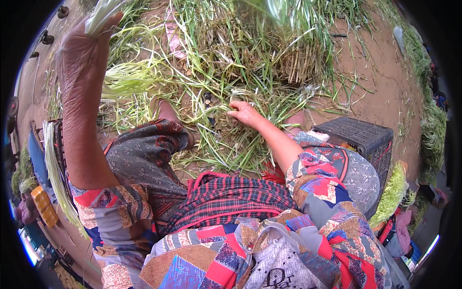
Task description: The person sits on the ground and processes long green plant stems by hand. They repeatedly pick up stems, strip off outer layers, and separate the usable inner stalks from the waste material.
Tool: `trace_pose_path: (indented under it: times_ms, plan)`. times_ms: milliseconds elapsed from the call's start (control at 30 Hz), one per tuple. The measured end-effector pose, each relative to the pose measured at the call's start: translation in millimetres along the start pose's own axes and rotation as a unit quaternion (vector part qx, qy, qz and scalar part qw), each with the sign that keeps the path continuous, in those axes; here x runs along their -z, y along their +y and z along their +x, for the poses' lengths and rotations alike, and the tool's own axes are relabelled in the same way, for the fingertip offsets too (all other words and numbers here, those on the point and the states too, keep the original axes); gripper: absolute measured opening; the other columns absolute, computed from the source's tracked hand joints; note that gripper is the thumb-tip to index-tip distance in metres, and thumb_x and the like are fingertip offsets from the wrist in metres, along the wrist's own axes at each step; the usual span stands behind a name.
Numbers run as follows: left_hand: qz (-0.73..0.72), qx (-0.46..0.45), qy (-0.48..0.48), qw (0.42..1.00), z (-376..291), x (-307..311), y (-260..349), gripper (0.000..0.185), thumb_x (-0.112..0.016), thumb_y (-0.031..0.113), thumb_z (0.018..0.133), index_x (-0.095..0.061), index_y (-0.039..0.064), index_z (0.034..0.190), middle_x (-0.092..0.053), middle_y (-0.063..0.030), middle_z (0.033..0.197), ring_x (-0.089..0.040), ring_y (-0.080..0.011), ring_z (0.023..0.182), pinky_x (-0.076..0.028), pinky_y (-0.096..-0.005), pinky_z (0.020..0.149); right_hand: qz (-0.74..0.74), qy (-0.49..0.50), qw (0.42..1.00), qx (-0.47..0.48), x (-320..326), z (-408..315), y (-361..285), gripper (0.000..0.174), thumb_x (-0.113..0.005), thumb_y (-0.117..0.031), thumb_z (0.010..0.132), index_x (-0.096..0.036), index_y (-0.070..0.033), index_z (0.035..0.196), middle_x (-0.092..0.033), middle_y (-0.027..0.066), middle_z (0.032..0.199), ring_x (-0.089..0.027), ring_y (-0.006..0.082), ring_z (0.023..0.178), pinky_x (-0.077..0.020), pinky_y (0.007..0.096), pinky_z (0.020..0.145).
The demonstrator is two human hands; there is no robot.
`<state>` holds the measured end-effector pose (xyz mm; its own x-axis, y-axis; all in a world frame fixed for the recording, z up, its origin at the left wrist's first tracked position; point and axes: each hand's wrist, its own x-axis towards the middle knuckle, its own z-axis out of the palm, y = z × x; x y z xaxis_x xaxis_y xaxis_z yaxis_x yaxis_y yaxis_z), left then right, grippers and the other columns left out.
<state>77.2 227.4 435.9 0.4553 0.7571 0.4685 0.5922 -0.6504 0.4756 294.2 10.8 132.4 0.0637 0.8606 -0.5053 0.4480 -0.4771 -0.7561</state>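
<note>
My left hand (85, 43) is raised at the upper left, closed around a bunch of white-green stalks (103, 18), whose top runs out of the picture. My right hand (243, 112) is low over the middle of the litter, its thumb and finger closed on a few pale green leaves (213, 108). Loose, long, narrow leaves (227, 151) lie over the ground between my feet. Beyond my right hand is a big heap of long-leaved green stalks (267, 47) with brownish ends. Yellow-green leaves (133, 77) spread beside my left forearm.
A black plastic crate (355, 133) stands by my right knee, with yellow-green leaves (389, 198) behind it. Pale stalks (57, 173) hang over a dark crate edge at my left. More green heaps (433, 133) line the far right. An orange container (44, 206) lies at the left.
</note>
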Motion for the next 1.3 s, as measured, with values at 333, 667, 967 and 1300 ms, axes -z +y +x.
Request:
trace_pose_path:
  times_ms: [333,667,967,1300]
  plan:
    - [-0.084,0.081,-0.188,0.975,-19,-28,55,0.023,-0.071,0.023,0.080,-0.067,0.006,0.095,-0.064,-0.0109,0.070,-0.061,-0.0193,0.063,-0.048,-0.0326,0.063,0.291,0.085,0.950,0.077,87,-20,-99,0.019,-0.053,-0.022,0.093,-0.057,-0.004,0.098,-0.062,-0.0004,0.086,-0.058,0.0035,0.067,-0.0378,0.0173,0.050]
    - [-0.133,0.077,-0.281,0.947,-31,-78,78,0.018,-0.071,0.016,0.074,-0.068,0.006,0.089,-0.066,-0.0165,0.077,-0.065,-0.0315,0.073,-0.049,-0.0398,0.065,0.309,0.045,0.921,0.234,104,-52,-169,0.018,-0.053,-0.024,0.095,-0.058,-0.009,0.104,-0.053,-0.0066,0.067,-0.039,0.0005,0.050,-0.0306,0.0176,0.045]
    - [-0.022,0.062,-0.328,0.942,-36,-69,82,0.017,-0.069,0.017,0.071,-0.069,0.005,0.083,-0.064,-0.0195,0.071,-0.062,-0.0357,0.066,-0.048,-0.0426,0.063,-0.081,0.322,0.942,0.053,76,-38,-103,0.014,-0.051,-0.022,0.091,-0.044,-0.011,0.094,-0.058,0.0162,0.063,-0.060,0.0290,0.057,-0.0438,0.0425,0.052]
    - [-0.126,0.144,-0.247,0.950,-13,-29,58,0.007,-0.071,0.007,0.073,-0.067,0.001,0.075,-0.062,-0.0063,0.061,-0.056,-0.0138,0.053,-0.043,-0.0314,0.050,-0.209,0.227,0.934,-0.179,60,-69,18,0.026,-0.041,-0.016,0.086,-0.064,-0.009,0.096,-0.068,0.0159,0.089,-0.066,0.0317,0.083,-0.0507,0.0440,0.073]
